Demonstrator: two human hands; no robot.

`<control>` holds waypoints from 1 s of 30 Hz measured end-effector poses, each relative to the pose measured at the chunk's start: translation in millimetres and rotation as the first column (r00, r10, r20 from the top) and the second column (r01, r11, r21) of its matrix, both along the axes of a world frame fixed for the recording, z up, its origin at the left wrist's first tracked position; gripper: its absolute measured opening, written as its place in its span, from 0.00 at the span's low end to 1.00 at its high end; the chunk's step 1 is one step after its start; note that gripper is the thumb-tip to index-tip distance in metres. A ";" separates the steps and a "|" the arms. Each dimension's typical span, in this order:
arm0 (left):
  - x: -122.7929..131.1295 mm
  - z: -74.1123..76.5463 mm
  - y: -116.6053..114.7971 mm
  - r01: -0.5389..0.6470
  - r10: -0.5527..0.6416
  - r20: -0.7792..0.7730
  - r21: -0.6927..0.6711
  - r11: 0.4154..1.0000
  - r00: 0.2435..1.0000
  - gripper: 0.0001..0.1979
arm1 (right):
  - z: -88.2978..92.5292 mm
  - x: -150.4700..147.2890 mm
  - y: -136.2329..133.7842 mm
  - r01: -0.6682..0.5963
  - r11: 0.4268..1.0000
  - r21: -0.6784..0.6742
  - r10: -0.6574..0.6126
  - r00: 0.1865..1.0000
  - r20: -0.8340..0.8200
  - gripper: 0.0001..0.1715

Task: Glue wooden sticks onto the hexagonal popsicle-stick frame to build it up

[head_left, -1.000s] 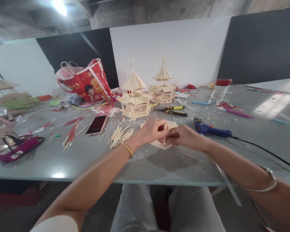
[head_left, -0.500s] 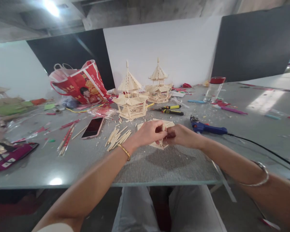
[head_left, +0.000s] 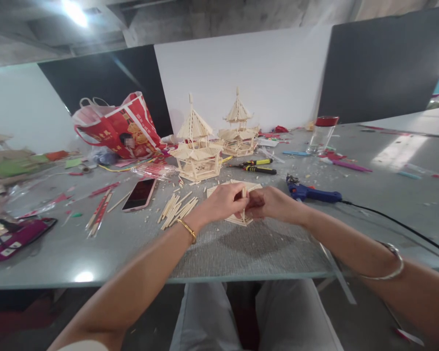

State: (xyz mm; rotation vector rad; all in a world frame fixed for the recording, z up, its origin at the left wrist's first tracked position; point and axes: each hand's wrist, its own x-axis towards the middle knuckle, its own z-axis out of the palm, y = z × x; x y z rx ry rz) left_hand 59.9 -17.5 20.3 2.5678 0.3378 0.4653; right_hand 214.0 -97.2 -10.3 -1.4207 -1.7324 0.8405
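Note:
My left hand [head_left: 225,201] pinches a short wooden stick [head_left: 244,192] that stands upright between thumb and fingers. Close against it from the right is my right hand [head_left: 270,202], its fingers curled together near the stick's lower part; what they grip is hidden. Beneath both hands lies a flat lattice panel of wooden sticks [head_left: 237,222], largely covered by them. Left of my left hand is a pile of loose wooden sticks [head_left: 177,209]. Two pagoda models of the same sticks stand behind, the nearer pagoda [head_left: 195,161] and the farther pagoda [head_left: 237,134].
A blue glue gun [head_left: 314,193] with a black cord lies to the right. Yellow-black pliers [head_left: 258,165] rest behind my hands. A phone [head_left: 139,195], a red bag [head_left: 122,129] and a purple pouch [head_left: 18,239] are leftward. A red-lidded jar [head_left: 322,136] stands back right.
The fingers of my right hand have shifted slightly, baring a bit more of the upright stick. My left hand keeps its pinch. The whole view has moved a little.

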 end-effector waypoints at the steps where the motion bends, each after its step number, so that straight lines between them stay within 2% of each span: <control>1: 0.2 0.5 -0.6 -0.002 0.002 -0.006 0.005 1.000 1.000 0.05 | -1.0 0.0 0.5 -0.002 1.000 -0.001 0.002 1.000 -0.010 0.03; 11: 2.7 1.2 -0.5 0.014 -0.014 -0.020 0.016 1.000 1.000 0.05 | -6.7 1.3 3.2 -0.047 0.999 -0.007 0.046 0.996 -0.078 0.05; 17: 3.3 1.9 0.3 0.014 -0.013 -0.045 0.015 1.000 0.999 0.05 | -8.8 0.4 4.1 -0.021 1.000 -0.016 0.019 0.994 -0.111 0.04; 30: 3.6 3.0 0.4 0.041 -0.041 -0.029 0.014 0.999 0.999 0.05 | -10.7 2.8 3.5 -0.019 1.000 -0.018 0.017 0.995 -0.100 0.04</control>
